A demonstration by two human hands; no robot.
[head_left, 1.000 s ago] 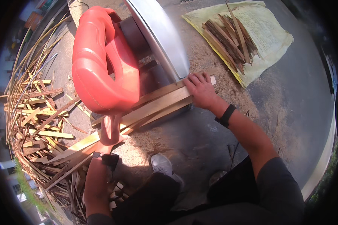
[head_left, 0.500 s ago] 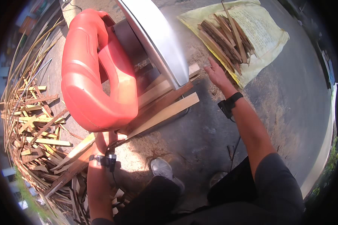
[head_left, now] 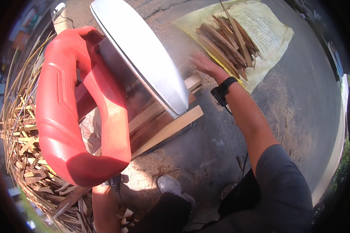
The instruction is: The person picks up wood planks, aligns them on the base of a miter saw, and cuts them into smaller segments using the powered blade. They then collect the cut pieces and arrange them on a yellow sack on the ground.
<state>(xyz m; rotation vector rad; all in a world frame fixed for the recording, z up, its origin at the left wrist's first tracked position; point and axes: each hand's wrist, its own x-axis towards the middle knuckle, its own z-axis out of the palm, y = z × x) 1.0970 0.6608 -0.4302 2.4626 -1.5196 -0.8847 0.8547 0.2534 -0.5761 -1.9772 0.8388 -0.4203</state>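
Note:
A chop saw with a red loop handle (head_left: 54,101) and a silver blade guard (head_left: 144,54) fills the left and middle of the view. Beneath its guard lie several wooden strips, the nearest a pale strip (head_left: 175,126) with its end sticking out to the right. My left forearm (head_left: 105,209) rises from the lower edge, and the red handle hides my left hand and its fingers. Beyond the strips' right ends, my right hand (head_left: 206,64) is stretched out with nothing in it, somewhat blurred. It is beside a yellowish sack and apart from the wood.
On the flattened sack (head_left: 274,35) at the far right rests a bundle of brown sticks (head_left: 229,42). A heap of wood offcuts (head_left: 31,147) covers the left side, with long thin strips along it. Sawdust lies on the ground, and my shoe (head_left: 171,184) shows at the bottom.
The saw's handle and guard have shifted left, with the handle now lower in view and covering my left hand. My right hand has moved left, toward the guard.

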